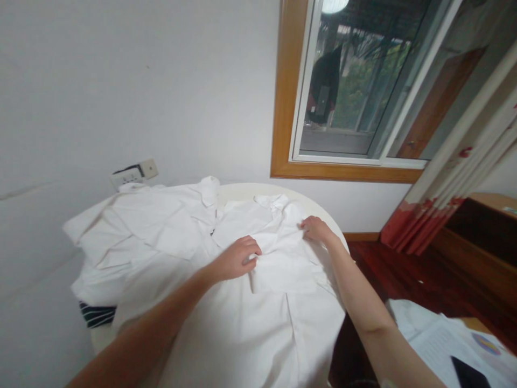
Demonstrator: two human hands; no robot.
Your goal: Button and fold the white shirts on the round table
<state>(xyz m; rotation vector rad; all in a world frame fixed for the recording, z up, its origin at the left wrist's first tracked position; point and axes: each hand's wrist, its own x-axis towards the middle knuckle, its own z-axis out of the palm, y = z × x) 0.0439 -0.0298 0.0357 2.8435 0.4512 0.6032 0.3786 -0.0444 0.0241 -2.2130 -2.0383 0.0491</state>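
Note:
A white shirt (283,269) lies spread and partly folded over a round table, its fabric wrinkled and hanging towards me at the front. My left hand (238,258) is at the middle of the cloth, thumb and fingers closed on a folded edge. On the far right side, my right hand (317,229) has its fingertips closed at the shirt's outer edge, near a bunched part that looks like the collar. To the left, a heap of folded white clothes (149,226) lies beside the shirt.
The pale round table (250,189) stands against the wall, below a wood-framed window (278,108). Dark striped cloth (97,315) shows under the heap. A power socket (131,175) is behind it. Papers (440,339) and a black phone-like object (468,372) lie at lower right, near a curtain (436,205).

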